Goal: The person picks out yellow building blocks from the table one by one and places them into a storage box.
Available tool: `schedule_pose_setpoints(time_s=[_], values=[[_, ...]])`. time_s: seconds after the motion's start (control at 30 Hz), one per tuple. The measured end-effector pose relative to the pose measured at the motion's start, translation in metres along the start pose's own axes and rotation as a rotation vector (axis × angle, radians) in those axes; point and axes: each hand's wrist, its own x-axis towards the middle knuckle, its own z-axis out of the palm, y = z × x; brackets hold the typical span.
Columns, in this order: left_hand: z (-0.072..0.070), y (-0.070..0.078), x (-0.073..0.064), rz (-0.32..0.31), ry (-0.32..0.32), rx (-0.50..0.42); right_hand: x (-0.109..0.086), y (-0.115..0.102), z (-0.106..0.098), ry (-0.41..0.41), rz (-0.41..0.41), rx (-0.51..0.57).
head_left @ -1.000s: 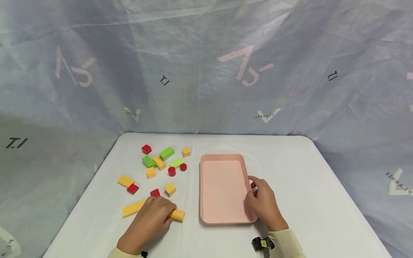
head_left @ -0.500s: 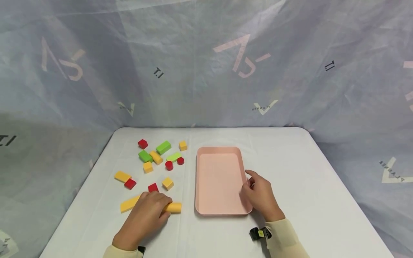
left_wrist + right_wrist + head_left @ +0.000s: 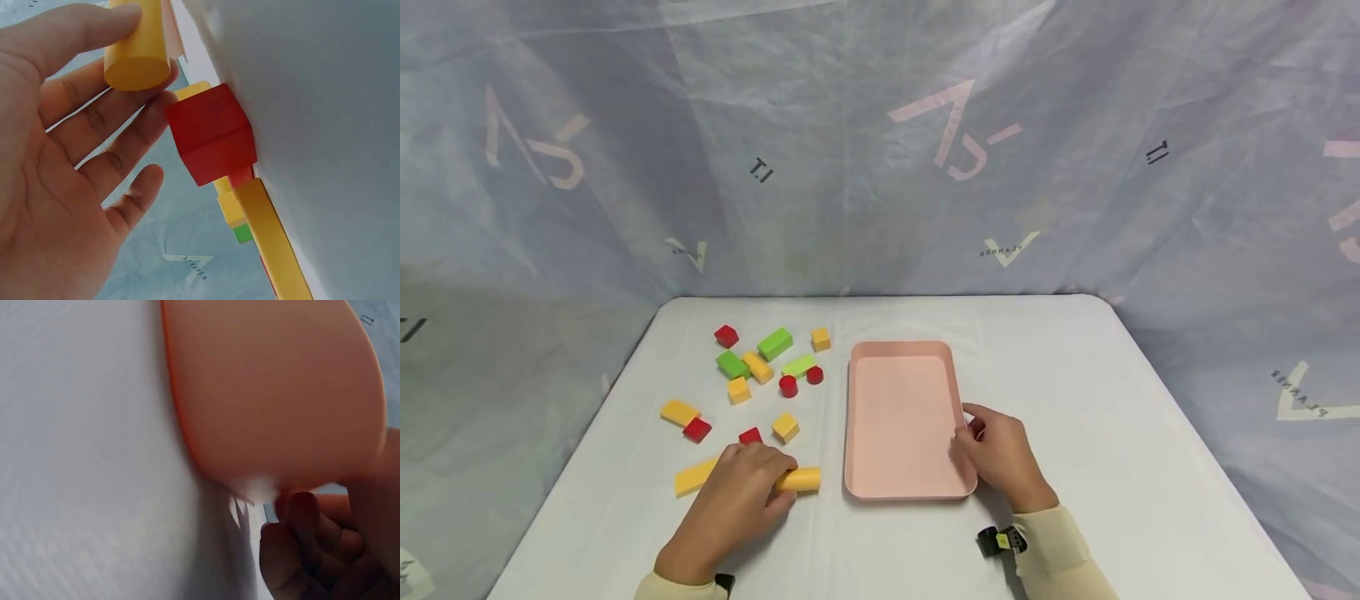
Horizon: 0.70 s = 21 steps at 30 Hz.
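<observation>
My left hand (image 3: 735,497) pinches a yellow cylinder (image 3: 802,479) between thumb and fingers, near the front left of the table. In the left wrist view the thumb lies along the cylinder (image 3: 139,47), its round end facing the camera. A red block (image 3: 212,134) shows close beside the fingertips there; from the head it is partly hidden behind the hand. A long yellow block (image 3: 695,476) lies left of this hand. My right hand (image 3: 1006,460) grips the right side of a pink tray (image 3: 902,417), thumb over the rim and fingers outside. The tray wall (image 3: 281,394) fills much of the right wrist view.
Several loose blocks lie left of the tray, among them a green block (image 3: 775,343), a yellow cube (image 3: 786,427), a red cylinder (image 3: 787,386) and a red block (image 3: 697,430). A white cloth covers the table (image 3: 1090,400). A grey printed curtain (image 3: 850,167) hangs behind.
The left hand keeps its pinch on the yellow cylinder, which has turned to lie more level across the view. The right hand stays on the tray. The whole head view has shifted slightly.
</observation>
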Motion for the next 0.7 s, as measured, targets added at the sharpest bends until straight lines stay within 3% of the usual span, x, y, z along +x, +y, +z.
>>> schedule_pose_setpoints(time_s=[0.17,0.37,0.57,0.7], values=[[-0.0013,-0.0015,-0.0016,0.011,0.013,0.002,-0.0022,-0.0018,-0.0005,-0.028,0.031,-0.027],[-0.0044,-0.0010,-0.0012,-0.006,0.025,-0.009,-0.0014,-0.0050,0.0000,-0.031,0.012,-0.061],[-0.0062,-0.0030,-0.0015,0.006,0.099,-0.022,-0.0017,-0.0066,0.0005,-0.042,0.009,-0.062],[-0.0059,-0.0038,-0.0005,0.050,0.166,-0.027,-0.0032,-0.0062,-0.0002,-0.058,0.030,-0.051]])
